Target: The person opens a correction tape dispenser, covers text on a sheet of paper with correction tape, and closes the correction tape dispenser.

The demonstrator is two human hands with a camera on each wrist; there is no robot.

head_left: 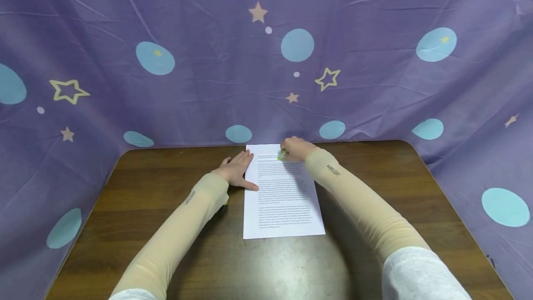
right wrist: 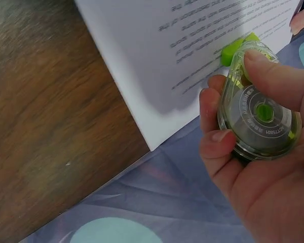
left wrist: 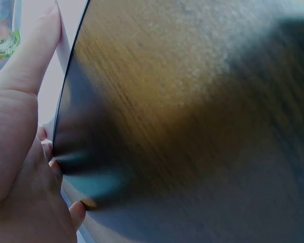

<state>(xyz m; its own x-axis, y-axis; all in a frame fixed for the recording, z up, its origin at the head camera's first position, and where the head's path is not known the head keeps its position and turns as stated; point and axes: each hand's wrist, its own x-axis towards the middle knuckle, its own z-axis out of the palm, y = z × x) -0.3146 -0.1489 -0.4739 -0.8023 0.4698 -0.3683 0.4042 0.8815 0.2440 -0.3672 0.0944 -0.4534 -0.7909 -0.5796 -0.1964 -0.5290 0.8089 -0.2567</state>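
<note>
A printed sheet of paper (head_left: 287, 198) lies on the wooden table, its far edge near the curtain. Spread at the sheet's left edge, my left hand (head_left: 237, 170) rests with straight fingers, the thumb on the paper. My right hand (head_left: 297, 148) is over the upper part of the text and grips a correction tape dispenser (right wrist: 263, 119). This dispenser has a clear round body and a green tip (right wrist: 232, 52), which is at the printed lines. Thumb and fingers curl round its body in the right wrist view. Part of the dispenser is hidden by the hand in the head view.
The brown wooden table (head_left: 158, 184) reaches back to a purple curtain (head_left: 216, 82) with stars and blue spots. The curtain also hangs along the left and right sides. Both forearms cast shadows on the tabletop.
</note>
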